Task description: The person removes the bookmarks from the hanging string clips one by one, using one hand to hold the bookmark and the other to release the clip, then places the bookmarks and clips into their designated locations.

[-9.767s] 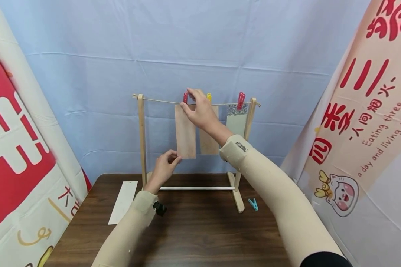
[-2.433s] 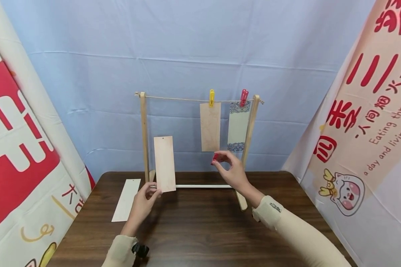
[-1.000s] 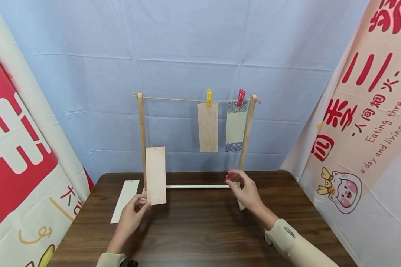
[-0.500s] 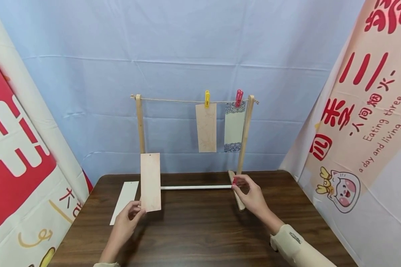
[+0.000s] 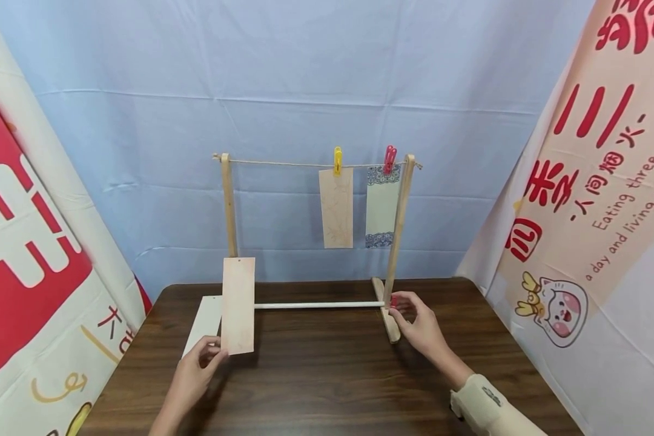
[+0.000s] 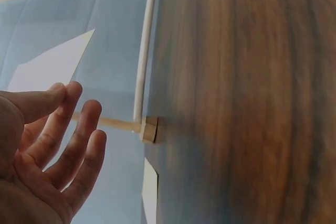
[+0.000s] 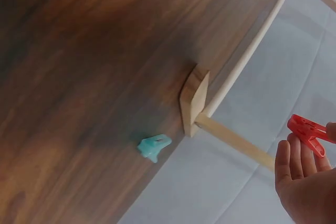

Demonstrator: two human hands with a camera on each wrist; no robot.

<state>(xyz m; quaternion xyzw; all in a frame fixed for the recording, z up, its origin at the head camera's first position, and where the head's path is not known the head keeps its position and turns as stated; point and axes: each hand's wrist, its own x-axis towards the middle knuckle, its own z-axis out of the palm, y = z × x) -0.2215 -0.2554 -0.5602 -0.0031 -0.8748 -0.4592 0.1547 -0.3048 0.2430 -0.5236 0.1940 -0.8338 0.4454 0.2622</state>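
My left hand [image 5: 209, 351] pinches the bottom edge of a plain wooden card [image 5: 237, 306] and holds it upright above the table's left side. In the left wrist view the left hand [image 6: 60, 98] shows straightened fingers with the pale card [image 6: 52, 66] at thumb and forefinger. My right hand [image 5: 402, 307] pinches a red clip [image 5: 394, 301] just beside the right foot of the wooden rack [image 5: 398, 224]. The right wrist view shows that red clip [image 7: 310, 130] at the fingertips of the right hand [image 7: 315, 148].
On the rack's string hang a wooden card under a yellow clip [image 5: 337, 161] and a patterned card under another red clip [image 5: 389, 159]. A white paper strip [image 5: 201, 324] lies on the brown table [image 5: 327, 375]. A teal clip [image 7: 154, 147] lies by the rack foot [image 7: 194, 99].
Both hands have come down from the string. The left carried the wooden card down and to the left; the right brought the red clip down to the rack's right foot.
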